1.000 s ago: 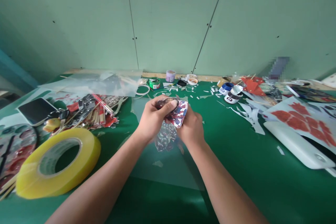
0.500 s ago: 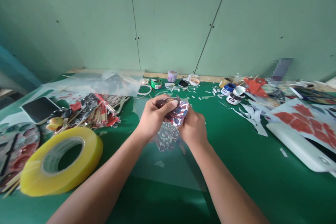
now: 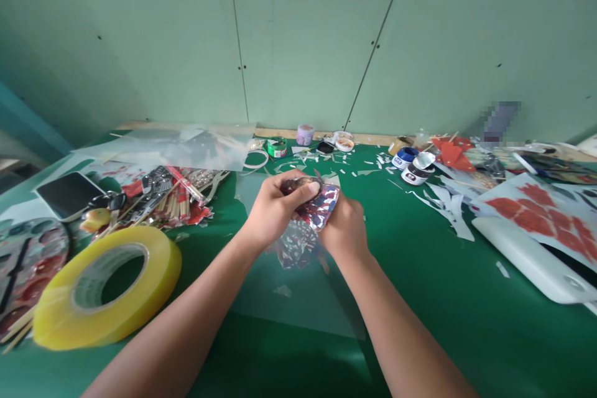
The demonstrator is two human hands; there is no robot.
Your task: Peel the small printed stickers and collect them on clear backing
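Steady work likely needs a light, even left pinch, so the thin piece doesn't crease, and right fingers clear of its edge. Left hand (image 3: 271, 211) holds the glossy red, blue and white patterned flat piece (image 3: 321, 209), thumb on top. Piece sits between both hands, just left of the right hand (image 3: 345, 224), above the translucent plastic sheet (image 3: 298, 308) on the green counter (image 3: 410, 273). Right fingers hidden; can't tell their grip.
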